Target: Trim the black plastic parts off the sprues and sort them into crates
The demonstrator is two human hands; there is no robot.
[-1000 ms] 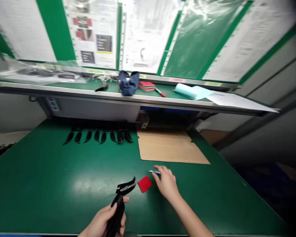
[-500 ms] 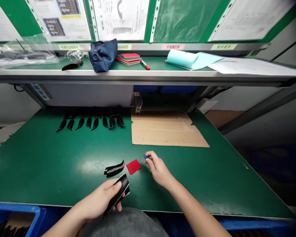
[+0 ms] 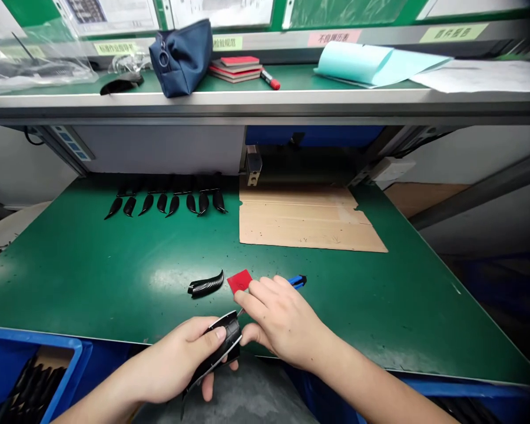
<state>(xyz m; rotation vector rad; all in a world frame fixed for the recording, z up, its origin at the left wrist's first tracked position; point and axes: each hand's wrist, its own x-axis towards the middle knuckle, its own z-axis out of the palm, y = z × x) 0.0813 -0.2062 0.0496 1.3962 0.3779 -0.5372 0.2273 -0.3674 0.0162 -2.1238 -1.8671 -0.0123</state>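
Note:
My left hand [image 3: 181, 359] is closed round a curved black plastic part [image 3: 218, 347] at the near edge of the green bench [image 3: 92, 271]. My right hand [image 3: 278, 318] grips a blue-handled knife [image 3: 297, 281] and its tip meets the top of that part. A second curved black part [image 3: 205, 285] lies on the bench just beyond, beside a small red square [image 3: 239, 280].
A row of several black curved parts [image 3: 168, 204] lies at the back left, a flat cardboard sheet [image 3: 307, 219] at the back right. A blue bin [image 3: 22, 377] with more black parts sits at lower left. The shelf above holds a navy pouch [image 3: 181, 48], red pads, a marker and papers.
My right hand took up the blue-handled knife and drew back towards me to the part in my left hand. The view dropped lower over the bench.

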